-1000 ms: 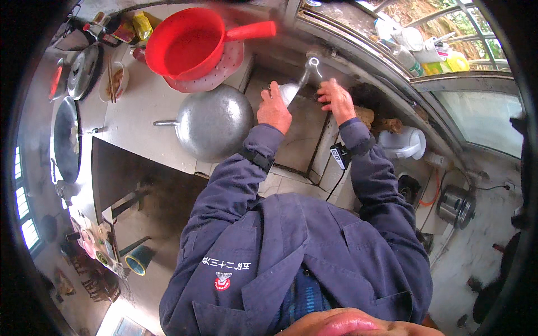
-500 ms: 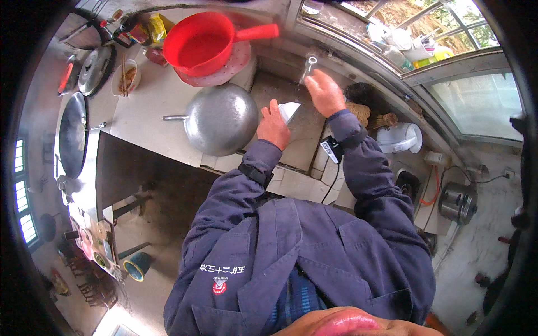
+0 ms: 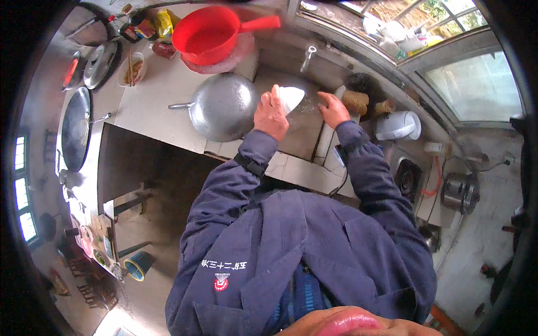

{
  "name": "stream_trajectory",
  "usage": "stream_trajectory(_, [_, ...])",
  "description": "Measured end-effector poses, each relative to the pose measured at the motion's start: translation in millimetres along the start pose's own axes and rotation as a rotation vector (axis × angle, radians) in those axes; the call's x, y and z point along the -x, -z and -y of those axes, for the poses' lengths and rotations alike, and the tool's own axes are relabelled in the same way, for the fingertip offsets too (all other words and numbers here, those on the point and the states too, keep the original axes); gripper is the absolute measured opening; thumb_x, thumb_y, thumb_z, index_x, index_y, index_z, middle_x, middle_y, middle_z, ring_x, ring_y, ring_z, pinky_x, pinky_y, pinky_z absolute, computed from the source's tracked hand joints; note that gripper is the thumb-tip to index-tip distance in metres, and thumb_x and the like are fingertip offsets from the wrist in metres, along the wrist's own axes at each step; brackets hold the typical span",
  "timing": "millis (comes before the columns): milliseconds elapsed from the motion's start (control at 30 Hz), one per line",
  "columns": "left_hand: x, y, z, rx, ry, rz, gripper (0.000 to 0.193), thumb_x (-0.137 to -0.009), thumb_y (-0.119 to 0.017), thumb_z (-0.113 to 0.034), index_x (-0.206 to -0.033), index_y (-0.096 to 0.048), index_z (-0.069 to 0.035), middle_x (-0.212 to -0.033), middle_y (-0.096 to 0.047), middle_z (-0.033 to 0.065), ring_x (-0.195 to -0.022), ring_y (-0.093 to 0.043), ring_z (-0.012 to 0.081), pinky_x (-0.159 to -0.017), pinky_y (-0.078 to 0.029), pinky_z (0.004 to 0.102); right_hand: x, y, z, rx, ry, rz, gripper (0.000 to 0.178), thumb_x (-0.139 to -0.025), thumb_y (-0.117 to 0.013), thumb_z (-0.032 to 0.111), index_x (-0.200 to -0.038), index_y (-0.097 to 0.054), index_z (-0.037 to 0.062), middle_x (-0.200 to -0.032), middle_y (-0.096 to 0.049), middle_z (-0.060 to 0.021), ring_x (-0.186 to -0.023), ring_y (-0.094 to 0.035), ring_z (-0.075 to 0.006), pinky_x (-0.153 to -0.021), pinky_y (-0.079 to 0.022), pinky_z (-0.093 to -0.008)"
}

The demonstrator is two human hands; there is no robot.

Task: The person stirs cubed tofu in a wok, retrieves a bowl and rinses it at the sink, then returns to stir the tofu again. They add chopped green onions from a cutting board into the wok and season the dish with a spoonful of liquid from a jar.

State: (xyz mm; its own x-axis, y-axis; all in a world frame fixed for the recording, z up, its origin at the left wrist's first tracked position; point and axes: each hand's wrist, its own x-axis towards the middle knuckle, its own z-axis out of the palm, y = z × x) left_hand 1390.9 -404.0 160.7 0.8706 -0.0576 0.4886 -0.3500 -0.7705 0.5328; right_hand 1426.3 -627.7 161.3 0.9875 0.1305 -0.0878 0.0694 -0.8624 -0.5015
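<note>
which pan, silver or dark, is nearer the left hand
The silver pan beside the left hand, its handle pointing left; the dark pan sits much farther off, near the picture's left edge.

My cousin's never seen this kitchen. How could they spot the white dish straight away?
Find the sink with the silver tap. Just right of the big round pan, the person's left grip holds the dish over the sink. It's small and white with no handle showing, unlike the grey pan, whose handle sticks out left.

Bowl [image 3: 292, 98] over the sink [image 3: 301, 134], wok [image 3: 223, 106] to the left, dipper [image 3: 207, 38] behind the wok — tap [image 3: 307, 60] at the back, container [image 3: 395, 126] right.
</note>
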Motion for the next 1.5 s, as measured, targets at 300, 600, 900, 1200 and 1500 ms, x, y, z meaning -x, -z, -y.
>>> stream_trajectory(300, [7.3, 20.6, -2.5, -0.153, -0.172, -0.122, 0.056, -0.078, -0.052, -0.007, -0.131, -0.039, 0.006, -0.108, -0.051, 0.0190, -0.093, -0.054, 0.0341, -0.079, -0.044, 0.0445, 18.8, 37.8, -0.1, -1.149, -0.512, 0.685, 0.047, -0.090, -0.062, 0.027, -0.130, -0.051, 0.0037, -0.123, -0.059, -0.0157, -0.105, -0.061, -0.0254, -0.086, -0.051, -0.0371])
stream_trajectory(600, [38.5, 52.5, -11.7, -0.202, -0.178, -0.219, 0.050, -0.080, -0.053, -0.014, -0.127, -0.044, -0.001, -0.108, -0.053, 0.0139, -0.096, -0.053, 0.0290, -0.092, -0.038, 0.0532, 29.2, 35.1, -8.2, -1.001, -0.546, 0.537, 0.044, -0.090, -0.061, 0.031, -0.126, -0.052, 0.0078, -0.113, -0.061, -0.0094, -0.105, -0.058, -0.0251, -0.086, -0.049, -0.0449])
stream_trajectory(900, [76.4, 136.3, 23.8, -0.219, -0.045, -0.316, 0.061, -0.075, -0.063, -0.012, -0.130, -0.042, -0.001, -0.107, -0.053, 0.0134, -0.098, -0.052, 0.0306, -0.094, -0.036, 0.0510, 47.5, 5.8, 46.3, -0.457, 0.072, 0.084, 0.037, -0.092, -0.058, 0.014, -0.124, -0.053, -0.0048, -0.109, -0.062, -0.0110, -0.099, -0.058, -0.0170, -0.087, -0.047, -0.0306])
stream_trajectory(1200, [260.2, 326.9, 178.0, -0.561, 0.453, -0.533, 0.063, -0.069, -0.056, -0.002, -0.129, -0.040, 0.001, -0.107, -0.053, 0.0150, -0.099, -0.051, 0.0345, -0.086, -0.035, 0.0494, 120.3, -110.4, 247.4, -0.576, 0.058, 0.646, 0.032, -0.091, -0.058, 0.016, -0.116, -0.058, -0.0030, -0.091, -0.067, -0.0110, -0.073, -0.065, -0.0152, -0.063, -0.052, -0.0249])
stream_trajectory(1500, [564.7, 458.0, 253.1, -0.929, 1.344, -0.272, 0.052, -0.081, -0.050, -0.011, -0.132, -0.043, -0.008, -0.105, -0.051, 0.0133, -0.095, -0.052, 0.0318, -0.087, -0.036, 0.0477, 131.1, -199.6, 482.2, -0.739, 0.297, 1.159, 0.034, -0.092, -0.059, 0.015, -0.123, -0.056, 0.0032, -0.106, -0.064, -0.0087, -0.090, -0.063, -0.0177, -0.077, -0.052, -0.0300])
